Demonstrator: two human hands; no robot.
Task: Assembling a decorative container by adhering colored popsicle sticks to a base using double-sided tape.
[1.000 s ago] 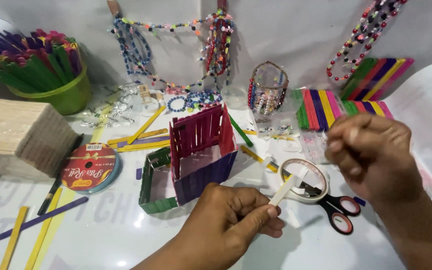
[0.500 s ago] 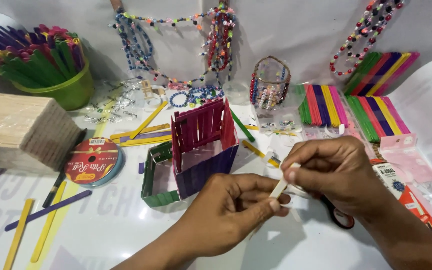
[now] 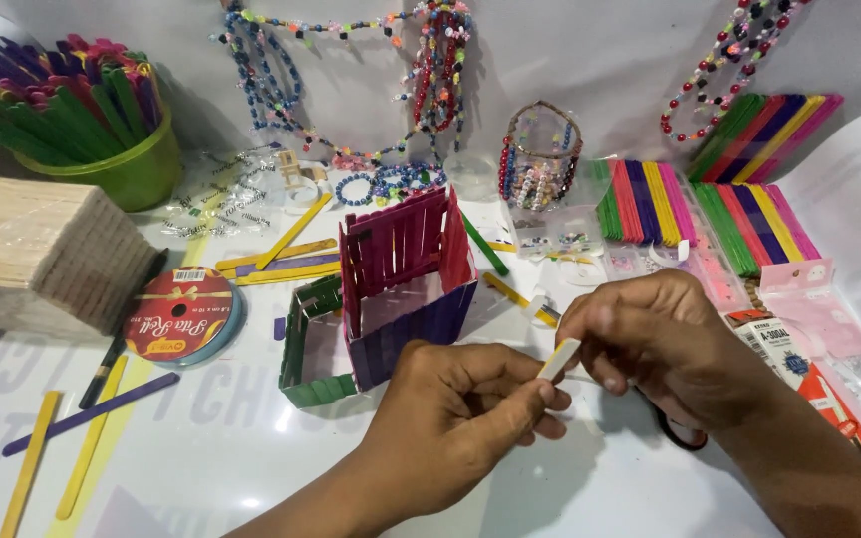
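My left hand (image 3: 460,418) pinches a short pale craft stick (image 3: 558,359) between thumb and fingers. My right hand (image 3: 665,344) meets it at the stick's upper end, fingertips closed on it or on something thin stuck to it. Both hands hover over the white table, just right of a small box of coloured craft sticks (image 3: 406,284) with red, purple and green walls. Black scissors (image 3: 680,433) lie mostly hidden under my right hand.
A green cup of coloured sticks (image 3: 82,120) and a wrapped block of plain sticks (image 3: 42,254) stand at the left, with a ribbon spool (image 3: 183,316). Loose sticks lie around. Stacks of coloured sticks (image 3: 695,209), bead strings (image 3: 430,70) and a pink packet (image 3: 829,329) fill the back and right.
My right hand came down from the right and closed in on the stick held by my left hand, covering the tape roll and scissors. The left hand stayed nearly still.
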